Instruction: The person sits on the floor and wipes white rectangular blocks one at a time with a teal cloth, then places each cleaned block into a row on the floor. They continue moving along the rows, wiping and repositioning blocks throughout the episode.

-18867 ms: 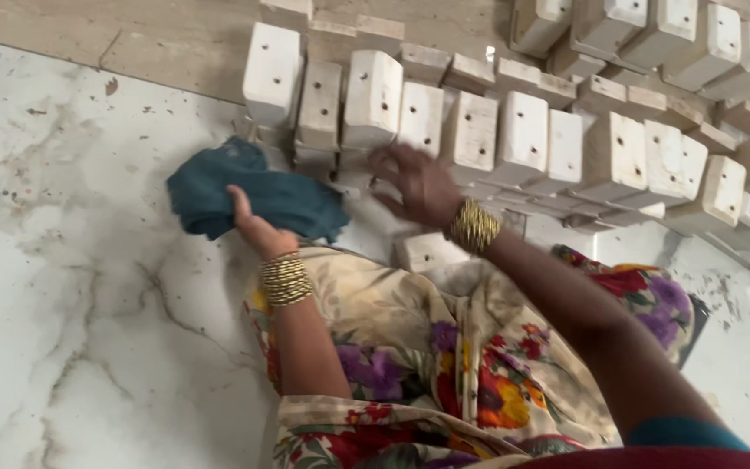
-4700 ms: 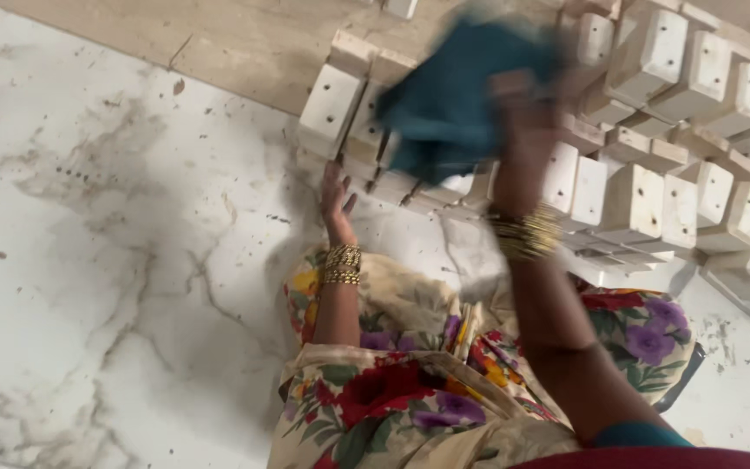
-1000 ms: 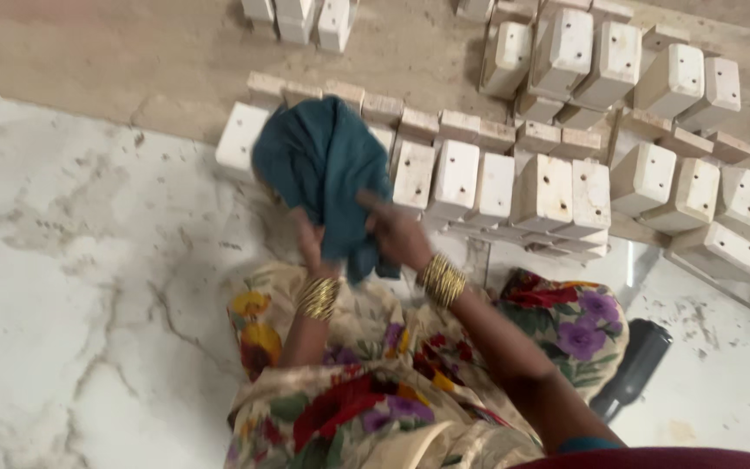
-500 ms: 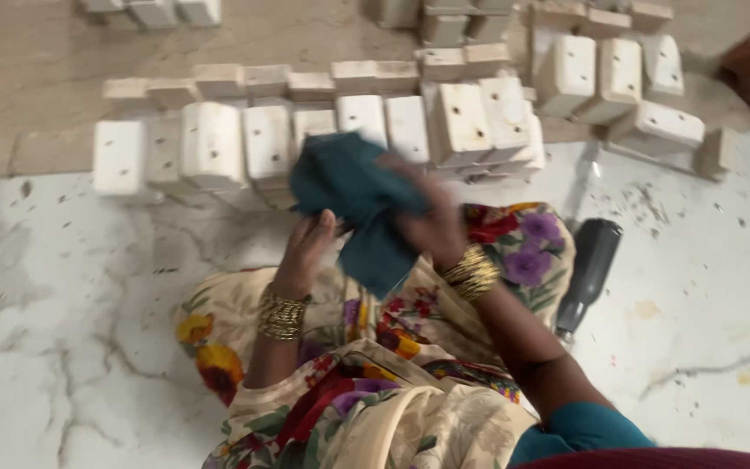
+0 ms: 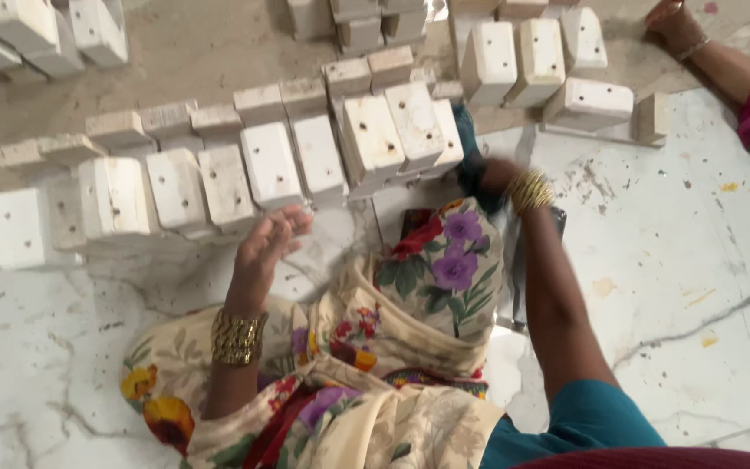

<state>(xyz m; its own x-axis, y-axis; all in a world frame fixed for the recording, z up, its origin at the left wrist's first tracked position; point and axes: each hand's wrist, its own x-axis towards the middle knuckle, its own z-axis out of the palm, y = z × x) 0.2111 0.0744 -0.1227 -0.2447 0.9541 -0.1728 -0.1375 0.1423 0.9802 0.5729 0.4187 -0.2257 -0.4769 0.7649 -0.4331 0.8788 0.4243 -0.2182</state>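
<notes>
**Hands apart over the white blocks, cloth tucked under the right**

Person sits on marble floor [image 5: 62, 365], floral fabric [image 5: 427, 287] over the lap. Left hand [image 5: 264, 252] is raised, fingers loosely curled and half open, gripping nothing; it hangs just in front of the row of white blocks [image 5: 245, 165], near but not touching. Gold bangles [image 5: 236, 337] on that wrist. Right hand [image 5: 492, 178] is mostly hidden behind the knee and the blocks; cannot tell how far it is closed. It sits against the teal cloth [image 5: 469, 152], only a strip of which shows beside the rightmost leaning block. Bangles [image 5: 527, 189] on this wrist too. Another person's hand [image 5: 674, 24] rests top right, near more blocks [image 5: 536, 56].
</notes>
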